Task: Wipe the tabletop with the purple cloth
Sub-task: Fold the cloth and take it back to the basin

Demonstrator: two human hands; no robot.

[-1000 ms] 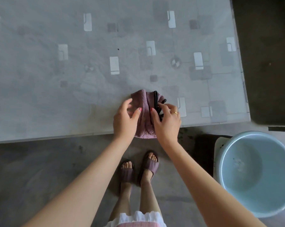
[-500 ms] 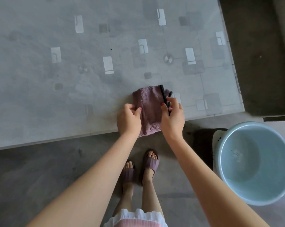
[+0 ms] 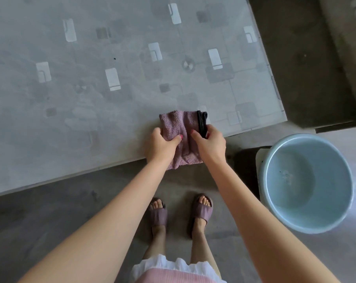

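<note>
Purple cloth (image 3: 181, 127) pinched between both hands' grips.

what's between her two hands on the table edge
In the head view, the middle of the purple cloth spans the gap between the left hand and right hand. Each grips a side, and its lower end hangs over the tabletop edge.

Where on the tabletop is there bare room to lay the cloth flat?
The tabletop is bare left of and beyond the purple cloth. It is crowded only at the near edge, where the left hand and right hand hold the cloth.
</note>
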